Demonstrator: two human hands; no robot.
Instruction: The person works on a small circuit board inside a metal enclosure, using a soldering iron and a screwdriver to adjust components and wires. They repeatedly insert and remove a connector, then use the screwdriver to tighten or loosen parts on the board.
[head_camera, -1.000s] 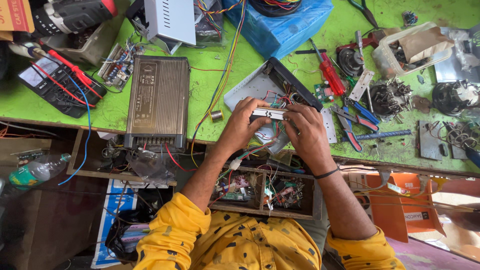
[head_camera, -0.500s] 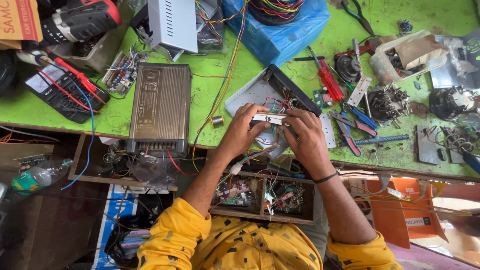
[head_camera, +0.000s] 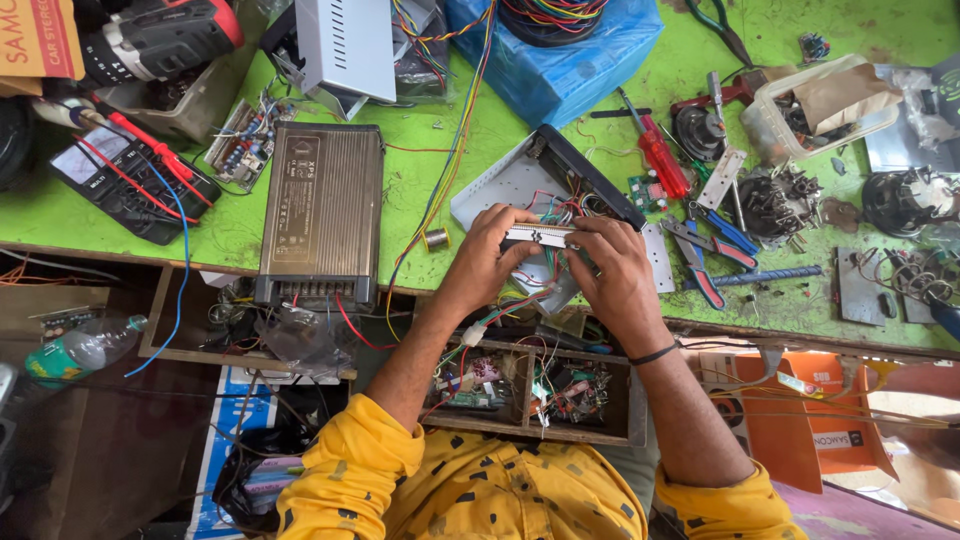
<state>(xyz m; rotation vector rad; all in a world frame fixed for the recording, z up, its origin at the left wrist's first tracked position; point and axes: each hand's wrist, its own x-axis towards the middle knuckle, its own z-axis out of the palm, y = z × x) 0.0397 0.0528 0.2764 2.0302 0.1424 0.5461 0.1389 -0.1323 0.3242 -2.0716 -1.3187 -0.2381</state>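
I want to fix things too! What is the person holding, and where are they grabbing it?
A small white strip-shaped part, held level over the open device. The left hand pinches its left end and the right hand its right end, with the fingers.

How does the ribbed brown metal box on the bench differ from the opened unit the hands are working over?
The brown metal box is closed, dark and ribbed, with wires showing only at its near end; the opened unit is pale grey with a black edge, its coloured wiring exposed. The box lies untouched, square to the bench edge; the unit sits angled, under the left hand and right hand. Both rest on the green bench.
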